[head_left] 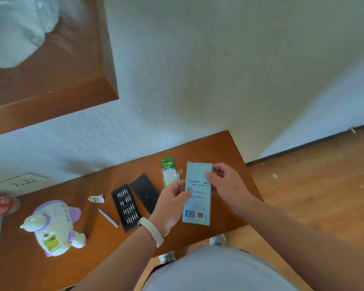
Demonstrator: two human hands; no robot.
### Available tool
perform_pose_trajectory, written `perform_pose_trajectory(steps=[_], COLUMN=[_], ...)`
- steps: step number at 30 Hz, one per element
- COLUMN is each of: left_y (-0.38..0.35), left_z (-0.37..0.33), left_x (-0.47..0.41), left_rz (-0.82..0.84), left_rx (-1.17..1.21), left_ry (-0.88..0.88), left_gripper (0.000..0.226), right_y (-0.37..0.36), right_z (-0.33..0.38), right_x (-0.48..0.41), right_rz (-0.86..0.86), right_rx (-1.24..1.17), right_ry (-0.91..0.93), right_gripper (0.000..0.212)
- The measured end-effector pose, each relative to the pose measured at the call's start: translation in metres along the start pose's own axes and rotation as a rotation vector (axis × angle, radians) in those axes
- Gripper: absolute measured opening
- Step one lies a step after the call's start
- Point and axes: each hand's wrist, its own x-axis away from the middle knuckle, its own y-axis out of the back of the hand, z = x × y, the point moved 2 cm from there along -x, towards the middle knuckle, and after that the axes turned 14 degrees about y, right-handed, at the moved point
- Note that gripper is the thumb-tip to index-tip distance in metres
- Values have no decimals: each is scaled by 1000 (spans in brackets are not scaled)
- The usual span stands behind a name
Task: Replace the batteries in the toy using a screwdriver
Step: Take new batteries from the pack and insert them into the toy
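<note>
Down on the left, the white-and-purple toy [55, 225] lies on the wooden surface [229, 148], its battery bay exposed. The screwdriver [108, 218] lies near it, then the black bit tray [126, 206] and lid [145, 192]. You hold a pale blue packet [198, 194] above the surface: your left hand [170, 204] pinches its left edge, and your right hand's [227, 185] fingers [219, 168] curl round its upper right. A green-topped blister pack [167, 173] lies behind.

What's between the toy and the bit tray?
Head view: the screwdriver lies between the toy and the bit tray. A small purple-white piece sits farther back in the same gap.
</note>
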Motion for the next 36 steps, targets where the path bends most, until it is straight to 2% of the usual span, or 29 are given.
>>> perform_pose_trajectory(steps=[7, 12, 18, 27, 32, 36], left_y=[-22, -45, -59, -69, -65, -54], left_z=[15, 20, 26, 35, 39, 44], left_x=[-42, -68, -92, -110, -104, -88], left_rz=[-98, -177, -296, -437, -455, -580], left_rx=[113, 164, 38, -341, -345, -371], left_ry=[80, 114, 84, -44, -40, -109], left_gripper=[25, 44, 42, 50, 49, 43], right_y=[11, 12, 17, 19, 21, 24], right_z=[-50, -77, -100, -119, -123, -115], right_x=[-13, -27, -44, -52, -52, -52], right_rz=[136, 167, 198, 203, 223, 228], right_rx=[266, 416, 510, 580, 588, 716], right_ry=[8, 25, 57, 94, 123, 219], right_gripper=[33, 44, 50, 53, 55, 45])
